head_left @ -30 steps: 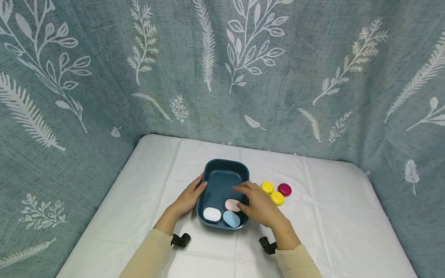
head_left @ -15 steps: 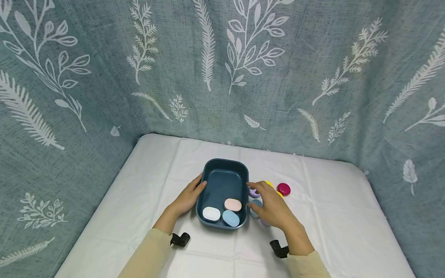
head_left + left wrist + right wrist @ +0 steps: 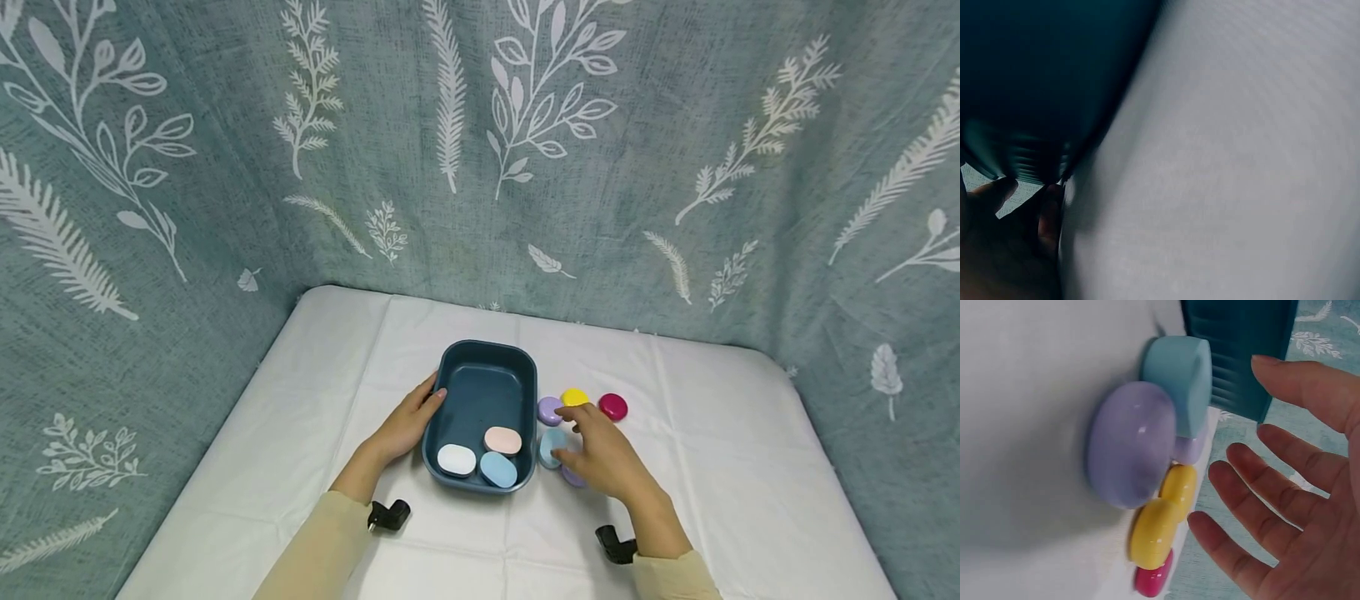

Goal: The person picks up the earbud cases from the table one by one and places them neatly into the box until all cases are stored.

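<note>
My left hand (image 3: 405, 427) grips the left side of a dark blue rectangular tray (image 3: 483, 392), thumb at the rim. In the left wrist view its fingers (image 3: 1047, 219) reach the tray's ribbed outer wall. At the tray's near end lie white (image 3: 457, 460), pink (image 3: 502, 441) and light blue (image 3: 498, 469) oval, soap-like pieces. My right hand (image 3: 606, 454) hovers with spread fingers over loose pieces right of the tray, holding nothing. Below it are a pale blue oval piece (image 3: 1179, 381) and a rounded purple piece (image 3: 1132, 444); another purple one (image 3: 550, 411) sits beyond.
Yellow rounded pieces (image 3: 1154, 534) and a magenta one (image 3: 612, 407) lie farther right on the white cloth (image 3: 720, 450). Black wrist cameras (image 3: 390, 516) show at both wrists. A teal leaf-patterned curtain (image 3: 480, 150) stands behind and at the sides.
My right hand has moved right, from over the pink piece in the tray to above the loose pieces outside, uncovering purple and pale blue ones. The left hand and tray have stayed put.
</note>
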`<state>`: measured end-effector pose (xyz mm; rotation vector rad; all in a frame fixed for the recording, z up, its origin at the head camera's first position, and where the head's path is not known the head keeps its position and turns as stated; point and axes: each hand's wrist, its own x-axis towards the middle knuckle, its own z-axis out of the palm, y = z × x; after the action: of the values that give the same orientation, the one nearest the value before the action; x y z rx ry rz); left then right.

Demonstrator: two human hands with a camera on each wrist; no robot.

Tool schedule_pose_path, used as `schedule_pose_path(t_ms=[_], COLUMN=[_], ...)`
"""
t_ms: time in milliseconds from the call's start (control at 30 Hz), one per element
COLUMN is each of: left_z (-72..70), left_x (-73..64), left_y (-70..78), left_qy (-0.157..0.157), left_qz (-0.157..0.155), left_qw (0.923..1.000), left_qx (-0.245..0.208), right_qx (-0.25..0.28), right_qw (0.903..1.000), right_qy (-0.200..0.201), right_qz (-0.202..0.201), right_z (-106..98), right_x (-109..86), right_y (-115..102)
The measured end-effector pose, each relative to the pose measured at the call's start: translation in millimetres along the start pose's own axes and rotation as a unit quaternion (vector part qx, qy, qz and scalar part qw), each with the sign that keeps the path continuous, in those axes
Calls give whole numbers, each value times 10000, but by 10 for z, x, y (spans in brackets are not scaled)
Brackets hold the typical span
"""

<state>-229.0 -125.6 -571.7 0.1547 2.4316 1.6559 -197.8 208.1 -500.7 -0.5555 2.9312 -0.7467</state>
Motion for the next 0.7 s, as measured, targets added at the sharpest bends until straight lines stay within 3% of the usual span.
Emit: schedule_pose_path(t_ms=[300, 700], left_z=[1, -12], left_x=[12, -10], left_y=[-9, 9], left_qy=[50, 18], left_qz=[167, 95], left_qw=[9998, 9999], left_qx=[-80, 64], right_qx=[-98, -92], right_qw=[9996, 9993], right_qy=[-172, -337], right_qz=[185, 122], right_z=[115, 196], right_x=[3, 17], right_y=[78, 62])
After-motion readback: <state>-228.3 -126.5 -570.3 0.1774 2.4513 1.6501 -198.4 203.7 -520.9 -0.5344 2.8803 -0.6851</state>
